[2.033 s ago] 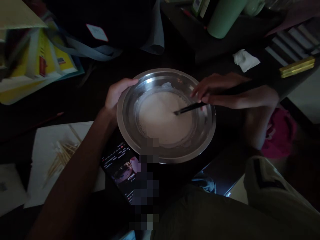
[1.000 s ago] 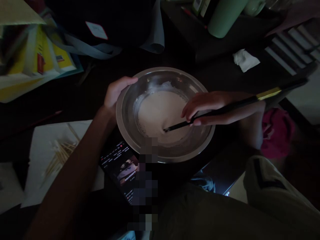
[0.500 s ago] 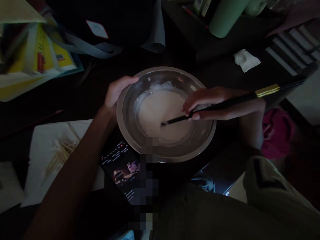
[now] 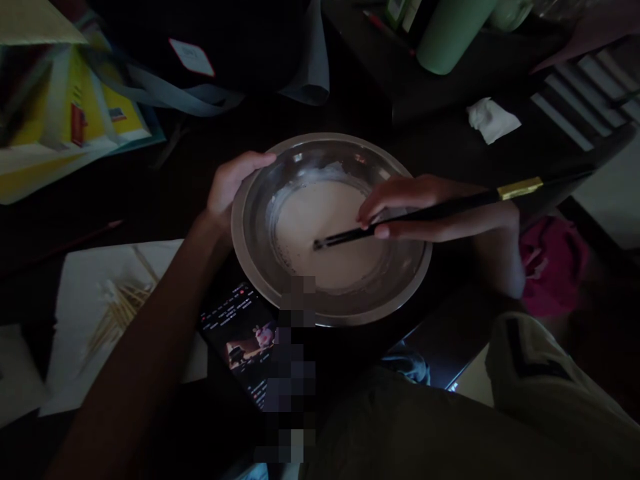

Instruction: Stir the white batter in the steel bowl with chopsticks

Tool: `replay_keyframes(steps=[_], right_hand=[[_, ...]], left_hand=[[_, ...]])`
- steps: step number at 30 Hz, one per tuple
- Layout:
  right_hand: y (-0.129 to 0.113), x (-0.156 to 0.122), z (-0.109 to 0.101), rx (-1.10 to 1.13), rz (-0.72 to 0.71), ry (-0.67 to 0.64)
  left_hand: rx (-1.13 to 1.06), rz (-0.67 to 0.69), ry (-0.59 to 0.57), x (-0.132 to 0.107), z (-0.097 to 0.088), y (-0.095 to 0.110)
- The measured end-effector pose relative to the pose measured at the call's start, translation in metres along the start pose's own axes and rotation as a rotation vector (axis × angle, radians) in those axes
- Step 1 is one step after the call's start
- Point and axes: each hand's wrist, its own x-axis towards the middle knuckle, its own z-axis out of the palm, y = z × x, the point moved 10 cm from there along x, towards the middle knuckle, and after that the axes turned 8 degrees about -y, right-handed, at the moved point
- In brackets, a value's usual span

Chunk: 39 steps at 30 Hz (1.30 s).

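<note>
A wide metal bowl (image 4: 256,220) holds a pale, creamy liquid (image 4: 325,213), and whitish residue clings to its inner wall. My left hand (image 4: 231,181) grips the bowl's left side, thumb over the rim and the other fingers hidden behind it. Over the right part of the bowl, my right hand (image 4: 433,192) is closed around black chopsticks (image 4: 520,189) with a gold band. They slant down to the left, and their tips are in or just at the liquid's surface.
Left of the bowl, cotton swabs (image 4: 120,310) lie on white paper (image 4: 75,280). A lit phone (image 4: 240,343) is below the bowl. Yellow books (image 4: 120,113), a dark bag (image 4: 240,47), a green bottle (image 4: 453,33) and a crumpled tissue (image 4: 493,120) stand or lie farther back.
My right hand and the chopsticks have shifted slightly left, so the tips sit farther left in the liquid. My left hand keeps its hold on the bowl.
</note>
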Motion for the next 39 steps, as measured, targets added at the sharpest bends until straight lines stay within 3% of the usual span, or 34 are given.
replay_keyframes(steps=[3, 5, 9, 11, 14, 16, 18, 23, 26, 30, 33, 36, 39], right_hand=[[0.019, -0.015, -0.020, -0.023, 0.188, 0.146], [0.026, -0.025, -0.026, 0.000, 0.236, 0.138], [0.013, -0.016, -0.009, 0.085, 0.080, -0.024], [0.004, -0.004, 0.000, 0.098, 0.002, -0.039], [0.008, 0.001, -0.005, 0.053, 0.075, 0.086], [0.020, -0.010, -0.019, 0.021, 0.202, 0.202], [0.027, -0.023, -0.028, 0.021, 0.283, 0.239], [0.011, -0.010, -0.004, 0.115, 0.074, -0.010], [0.010, 0.000, -0.001, 0.050, 0.078, 0.056], [0.024, -0.016, -0.021, -0.035, 0.271, 0.205], [0.021, -0.024, -0.024, 0.027, 0.223, 0.139], [0.007, -0.011, -0.003, 0.133, 0.048, -0.033], [0.006, 0.001, 0.006, 0.126, 0.042, -0.028]], left_hand=[[-0.014, -0.019, 0.019, -0.001, -0.001, -0.002], [-0.024, -0.025, 0.036, -0.002, -0.002, -0.003], [-0.023, -0.006, 0.009, 0.000, -0.002, -0.001], [-0.017, -0.010, -0.002, 0.001, -0.002, -0.002], [-0.021, -0.016, 0.041, 0.000, -0.005, -0.002], [-0.009, -0.030, 0.096, -0.002, -0.007, -0.002], [0.001, -0.034, 0.113, -0.004, -0.007, -0.001], [0.000, -0.018, 0.080, -0.002, -0.005, 0.000], [0.010, -0.007, 0.035, 0.000, -0.003, 0.001], [0.013, 0.001, 0.023, -0.001, -0.001, 0.001], [0.016, -0.022, 0.068, -0.002, -0.005, -0.001], [0.008, -0.031, 0.058, -0.001, -0.005, -0.002], [0.013, -0.025, 0.060, -0.001, -0.006, -0.001]])
